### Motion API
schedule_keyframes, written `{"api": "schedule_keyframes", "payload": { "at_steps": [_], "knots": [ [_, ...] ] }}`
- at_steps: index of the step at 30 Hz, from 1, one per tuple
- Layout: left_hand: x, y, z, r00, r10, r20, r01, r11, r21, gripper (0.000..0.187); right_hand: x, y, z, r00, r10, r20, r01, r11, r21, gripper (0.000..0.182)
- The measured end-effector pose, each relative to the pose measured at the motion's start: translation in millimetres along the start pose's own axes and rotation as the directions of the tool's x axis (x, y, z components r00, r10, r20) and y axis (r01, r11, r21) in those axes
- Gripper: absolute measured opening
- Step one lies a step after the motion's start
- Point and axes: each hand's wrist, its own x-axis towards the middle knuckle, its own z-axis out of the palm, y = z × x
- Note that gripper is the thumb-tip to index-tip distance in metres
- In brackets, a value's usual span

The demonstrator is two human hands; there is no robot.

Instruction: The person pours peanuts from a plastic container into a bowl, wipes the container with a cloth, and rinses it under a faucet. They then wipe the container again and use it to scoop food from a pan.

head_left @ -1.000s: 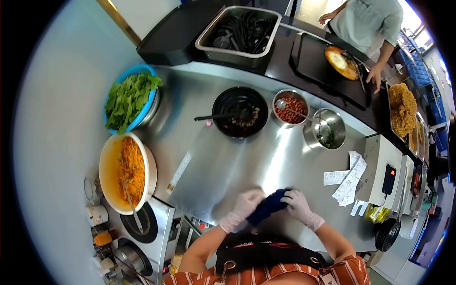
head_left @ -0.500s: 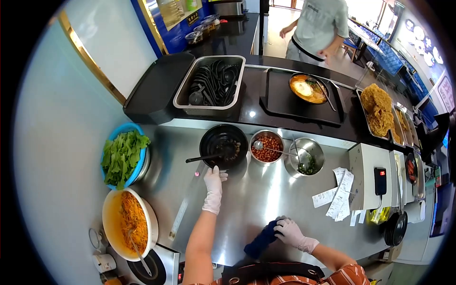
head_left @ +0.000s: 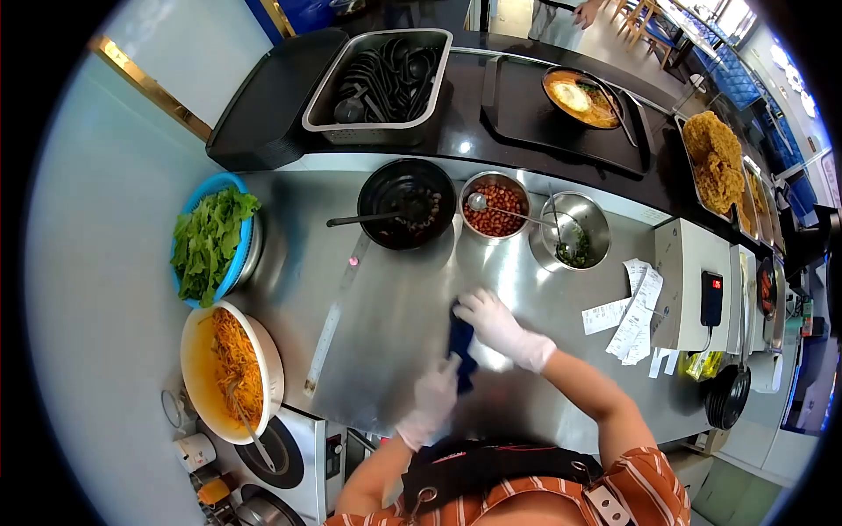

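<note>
My right hand (head_left: 504,333), in a white glove, grips the upper end of a dark blue cloth (head_left: 460,346) over the steel counter. My left hand (head_left: 431,399), also gloved, is at the cloth's lower left edge; its fingers are smeared by motion. Beyond them stands a black bowl (head_left: 386,188) with a ladle and some food bits in it. To its right are a steel pot of peanuts (head_left: 495,219) with a spoon and a steel pot (head_left: 601,237) holding chopped greens.
At left sit a blue basket of lettuce (head_left: 210,237) and a white tub (head_left: 272,359) of shredded orange vegetables. Receipts (head_left: 631,320) lie at right. On the raised ledge are a utensil bin (head_left: 324,118), a tray (head_left: 517,114) with a noodle bowl, and fried food (head_left: 712,158). A person (head_left: 561,22) stands beyond.
My left hand has come back from beside the black bowl to the cloth. My right hand and the cloth have moved forward and left. The view has tipped downward.
</note>
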Motion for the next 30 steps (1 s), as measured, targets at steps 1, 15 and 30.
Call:
{"api": "schedule_keyframes", "payload": {
  "at_steps": [1,15,30],
  "knots": [
    [18,-15,-2,0.996,-0.038,-0.087,0.041,0.998,0.038,0.033,22,7,-2,0.997,-0.045,-0.066,0.042,0.998,-0.044,0.031],
    [83,-5,22,0.94,0.341,-0.023,-0.342,0.937,-0.073,0.02,-87,63,-2,0.882,0.465,-0.083,-0.472,0.861,-0.191,0.028],
    [52,14,28,0.993,0.115,-0.018,-0.116,0.99,-0.074,0.019,208,67,-190,0.936,0.339,-0.099,-0.319,0.931,0.176,0.065]
  ]
}}
